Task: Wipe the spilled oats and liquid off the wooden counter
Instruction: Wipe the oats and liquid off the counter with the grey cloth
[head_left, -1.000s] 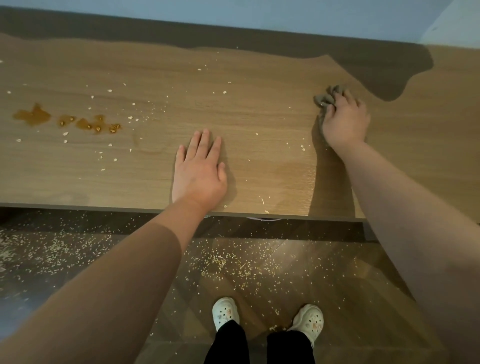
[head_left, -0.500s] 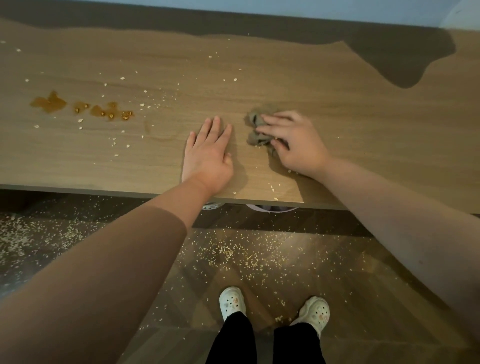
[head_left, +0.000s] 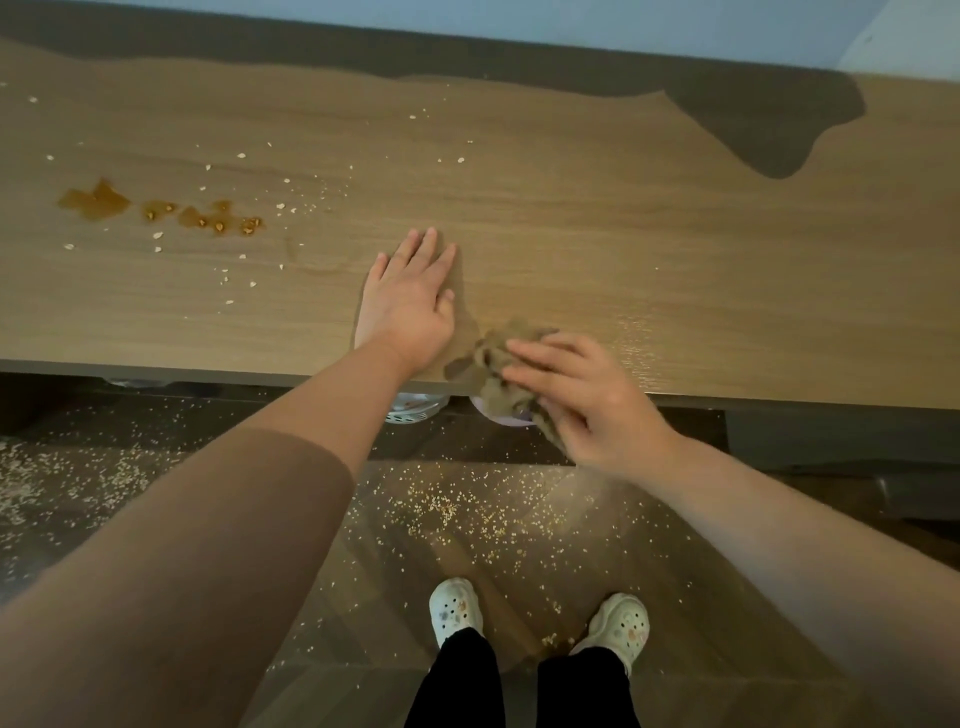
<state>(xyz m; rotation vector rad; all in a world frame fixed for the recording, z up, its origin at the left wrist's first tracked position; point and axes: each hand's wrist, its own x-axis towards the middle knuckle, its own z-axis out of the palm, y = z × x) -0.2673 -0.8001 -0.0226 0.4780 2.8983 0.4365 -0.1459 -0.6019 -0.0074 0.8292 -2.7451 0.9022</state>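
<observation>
I note my left hand flat on the worktop at centre frame, fingers straight. My right hand clamps the bunched cloth at the near edge.

Bare forearms, black trousers, 2 white perforated clogs (small charms on top).
</observation>
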